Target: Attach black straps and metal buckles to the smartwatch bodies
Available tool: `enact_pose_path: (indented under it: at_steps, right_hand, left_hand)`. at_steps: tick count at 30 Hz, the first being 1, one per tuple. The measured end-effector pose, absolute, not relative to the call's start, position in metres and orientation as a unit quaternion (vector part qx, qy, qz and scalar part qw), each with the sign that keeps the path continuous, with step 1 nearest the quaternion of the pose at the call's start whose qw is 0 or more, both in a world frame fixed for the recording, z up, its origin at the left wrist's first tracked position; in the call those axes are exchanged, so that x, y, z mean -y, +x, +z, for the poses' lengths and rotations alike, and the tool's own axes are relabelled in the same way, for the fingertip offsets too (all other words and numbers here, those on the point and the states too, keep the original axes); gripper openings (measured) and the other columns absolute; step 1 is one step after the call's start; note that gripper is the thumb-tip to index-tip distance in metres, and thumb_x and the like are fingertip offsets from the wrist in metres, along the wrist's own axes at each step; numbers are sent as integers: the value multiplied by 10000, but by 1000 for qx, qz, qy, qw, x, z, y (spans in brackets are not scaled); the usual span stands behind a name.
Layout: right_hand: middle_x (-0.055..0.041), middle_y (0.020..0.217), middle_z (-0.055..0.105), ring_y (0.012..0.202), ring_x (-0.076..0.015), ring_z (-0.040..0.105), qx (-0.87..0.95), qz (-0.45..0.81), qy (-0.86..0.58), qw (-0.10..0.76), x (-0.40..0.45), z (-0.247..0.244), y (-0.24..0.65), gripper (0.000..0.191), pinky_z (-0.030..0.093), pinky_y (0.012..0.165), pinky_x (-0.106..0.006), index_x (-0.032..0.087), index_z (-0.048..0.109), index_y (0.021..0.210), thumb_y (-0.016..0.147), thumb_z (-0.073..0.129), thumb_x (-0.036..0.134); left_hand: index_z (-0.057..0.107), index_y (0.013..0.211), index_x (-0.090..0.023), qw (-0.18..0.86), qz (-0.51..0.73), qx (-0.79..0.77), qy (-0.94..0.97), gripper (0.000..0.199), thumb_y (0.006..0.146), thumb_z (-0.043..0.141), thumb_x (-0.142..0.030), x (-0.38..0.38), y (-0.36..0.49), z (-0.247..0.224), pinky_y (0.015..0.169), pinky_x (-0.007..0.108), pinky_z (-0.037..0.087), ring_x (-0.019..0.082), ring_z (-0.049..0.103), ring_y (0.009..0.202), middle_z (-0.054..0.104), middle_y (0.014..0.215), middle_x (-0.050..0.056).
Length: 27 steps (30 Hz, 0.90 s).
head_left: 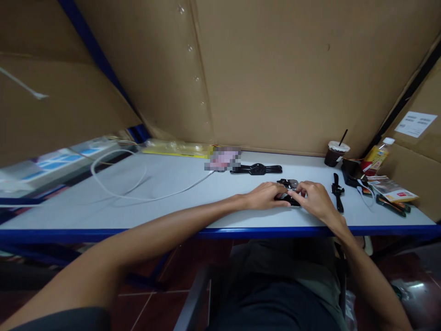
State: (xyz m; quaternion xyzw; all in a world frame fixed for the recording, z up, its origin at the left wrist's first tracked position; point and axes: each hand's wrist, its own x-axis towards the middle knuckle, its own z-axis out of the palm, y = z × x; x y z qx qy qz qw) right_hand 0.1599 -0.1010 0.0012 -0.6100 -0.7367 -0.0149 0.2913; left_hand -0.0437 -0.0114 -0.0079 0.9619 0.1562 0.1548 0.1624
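Observation:
Close to the table's front edge, my left hand (264, 196) has its fingers closed over the left side of a black and silver part (292, 183). Bent fingers of my right hand (314, 196) pinch the same part from the right, and the fingertips of both hands nearly meet. Much of the part is hidden, so its exact kind is unclear. Behind my hands lies a long black bar-shaped piece (258, 169) with a round middle. A similar black piece (337, 193) rests to the right of my right hand.
Toward the back stands a cup of dark drink (335, 154) with a straw, near a bottle (379, 156). Packets (394, 188) and a black box (352, 172) sit at the right. A white cable (161, 198) runs left from a blurred phone-like object (223, 159). Cardboard walls (268, 78) enclose the table.

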Motion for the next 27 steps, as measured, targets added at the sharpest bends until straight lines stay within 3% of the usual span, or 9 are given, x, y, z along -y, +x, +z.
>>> enact_pose_path:
  at_steps: [9,16,27]
  right_hand:
    - [-55,887,732,813,-203,646,782,49,-548,293,98,2,161,131,470,767,-325,228,809,881,877,705,148]
    - [-47,811,729,807,-209,642,785,37,-535,311,98,2,159,150,467,779,-338,227,806,845,876,696,131]
    - [3,728,745,652,-167,629,708,166,-580,368,95,-4,160,85,437,664,-286,210,755,816,834,675,233]
  left_hand:
    - [704,1022,-187,172,168,-147,959,320,963,639,-494,10,-44,-8,639,268,324,133,505,687,597,841,4]
    - [666,1053,-180,204,169,-193,945,423,910,677,-578,9,-43,-11,657,273,362,151,551,723,643,862,15]
    - [662,1090,-165,193,157,-196,948,431,912,697,-557,11,-43,-9,647,262,334,147,539,721,665,905,23]
